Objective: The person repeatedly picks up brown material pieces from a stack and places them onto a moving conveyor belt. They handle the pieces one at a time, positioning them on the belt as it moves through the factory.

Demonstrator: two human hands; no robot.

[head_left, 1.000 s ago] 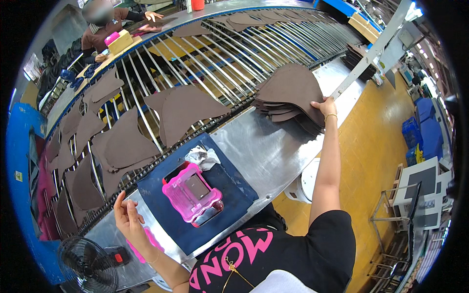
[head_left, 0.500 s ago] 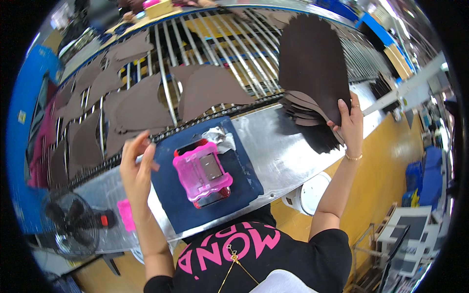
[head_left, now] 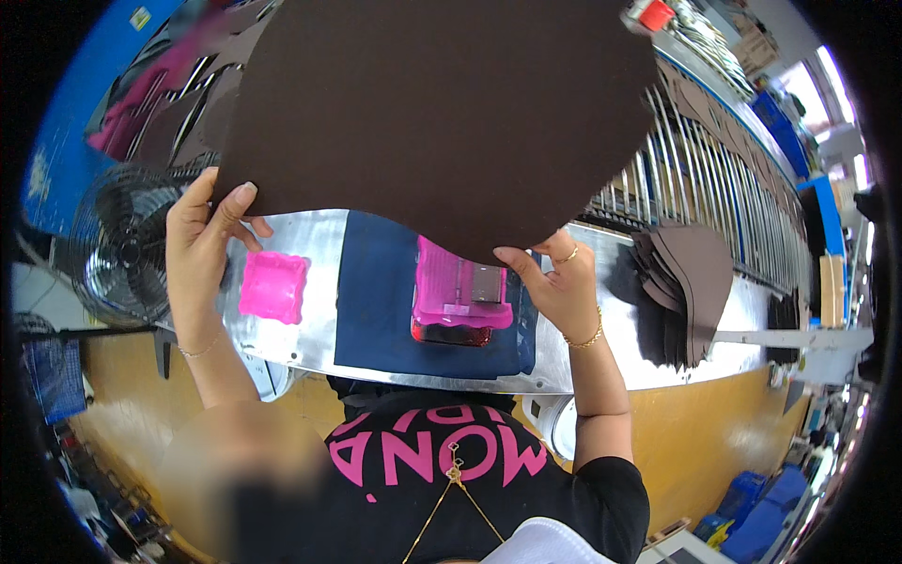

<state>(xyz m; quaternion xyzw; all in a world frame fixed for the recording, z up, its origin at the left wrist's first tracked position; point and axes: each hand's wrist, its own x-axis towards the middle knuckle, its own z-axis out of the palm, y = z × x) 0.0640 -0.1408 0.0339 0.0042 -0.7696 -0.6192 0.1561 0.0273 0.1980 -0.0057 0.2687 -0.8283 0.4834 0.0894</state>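
Observation:
A large dark brown cut sheet (head_left: 442, 113), leather-like with a curved lower edge, is held up before me and fills the upper middle. My left hand (head_left: 199, 249) pinches its lower left corner between thumb and fingers. At the lower right, my right hand (head_left: 566, 287) grips the rounded edge the same way. Behind and below the sheet, a pink plastic holder (head_left: 434, 296) with a grey metallic block in it stands on a dark blue mat (head_left: 376, 324). The sheet hides the holder's far part.
A stack of brown pieces (head_left: 700, 273) hangs over the metal table (head_left: 606, 371) at the right. To the left are a small pink tray (head_left: 273, 287) and a black fan (head_left: 122, 249). Beyond the table runs a rack of metal rods (head_left: 742, 211) bearing brown pieces.
A brown sheet has come off the stack at the right and moved left to in front of me. My left hand, empty before, now grips it too. The view has turned.

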